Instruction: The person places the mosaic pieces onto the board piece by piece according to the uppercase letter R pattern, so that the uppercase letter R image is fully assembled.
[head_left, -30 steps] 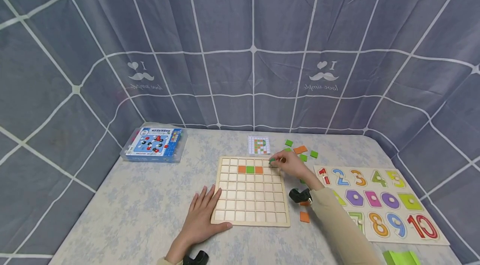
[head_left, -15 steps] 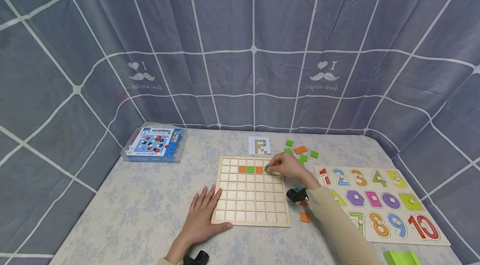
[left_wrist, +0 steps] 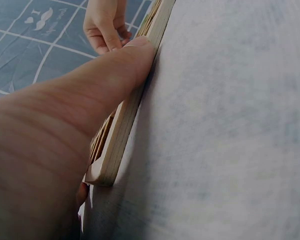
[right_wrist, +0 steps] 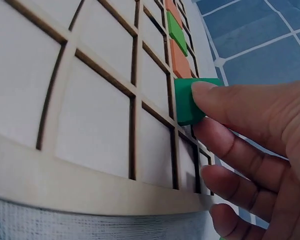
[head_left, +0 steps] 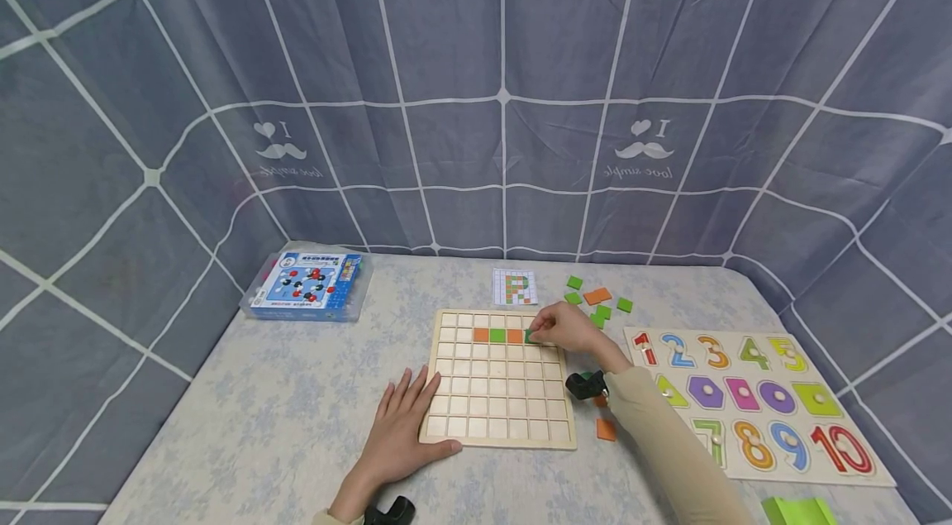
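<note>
A wooden grid board [head_left: 497,386] lies on the table between my hands. Its second row from the back holds an orange tile [head_left: 481,335], a light green tile [head_left: 497,336] and another orange tile [head_left: 515,336]. My right hand [head_left: 568,328] pinches a darker green tile [right_wrist: 186,104] between thumb and index finger, right at the cell beside that row's right end. In the right wrist view this tile stands slightly tilted over the grid. My left hand [head_left: 402,436] rests flat at the board's front left corner, fingers spread along the left side and thumb [left_wrist: 132,55] against the front edge.
Behind the board lies a card [head_left: 514,287] with a coloured grid pattern. Loose green tiles [head_left: 575,282] and orange tiles [head_left: 606,429] lie to the right. Further right are a number puzzle board [head_left: 732,361] and a light green block [head_left: 798,511]. A boxed set [head_left: 305,283] sits back left.
My right hand has moved slightly left and toward me with the green tile, from the board's back row to the cell beside the orange tile. My left hand has stayed still.
</note>
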Tool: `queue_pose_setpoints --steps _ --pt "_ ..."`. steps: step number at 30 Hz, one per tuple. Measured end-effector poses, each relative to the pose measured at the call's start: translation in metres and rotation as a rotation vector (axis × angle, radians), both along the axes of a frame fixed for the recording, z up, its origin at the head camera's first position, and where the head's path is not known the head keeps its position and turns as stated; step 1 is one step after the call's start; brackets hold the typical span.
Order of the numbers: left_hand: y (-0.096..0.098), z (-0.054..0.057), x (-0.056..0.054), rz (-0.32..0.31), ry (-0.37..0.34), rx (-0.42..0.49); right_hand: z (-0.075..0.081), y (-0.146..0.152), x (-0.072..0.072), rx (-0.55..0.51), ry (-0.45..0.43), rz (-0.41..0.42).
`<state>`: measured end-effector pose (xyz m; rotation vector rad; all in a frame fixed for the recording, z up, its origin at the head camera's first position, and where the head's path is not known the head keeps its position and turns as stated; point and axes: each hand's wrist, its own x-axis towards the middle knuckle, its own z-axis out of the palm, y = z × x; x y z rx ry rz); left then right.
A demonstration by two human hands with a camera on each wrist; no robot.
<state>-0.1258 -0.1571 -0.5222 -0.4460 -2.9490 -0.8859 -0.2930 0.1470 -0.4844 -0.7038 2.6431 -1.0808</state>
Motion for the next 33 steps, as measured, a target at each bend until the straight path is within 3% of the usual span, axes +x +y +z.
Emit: queue_pose_setpoints --steps 10,19,28,33 --pt "0.0009 0.0 0.0001 -0.005 0.033 -0.002 0.0029 -0.0037 0.0038 0.079 0.038 -0.086" --pt "0.0005 0.0008 -0.0005 -0.008 0.016 -0.012 0.0061 -0.0068 0.0056 0.127 0.053 -0.141" --pt "0.0013 -0.0004 0.0008 -0.004 0.059 0.002 0.0017 -0.0059 0.0063 0.122 0.055 -0.185" --pt "0.0016 0.0011 0.0011 -0.005 0.041 0.006 0.0 -0.0057 0.0059 0.12 0.059 -0.189"
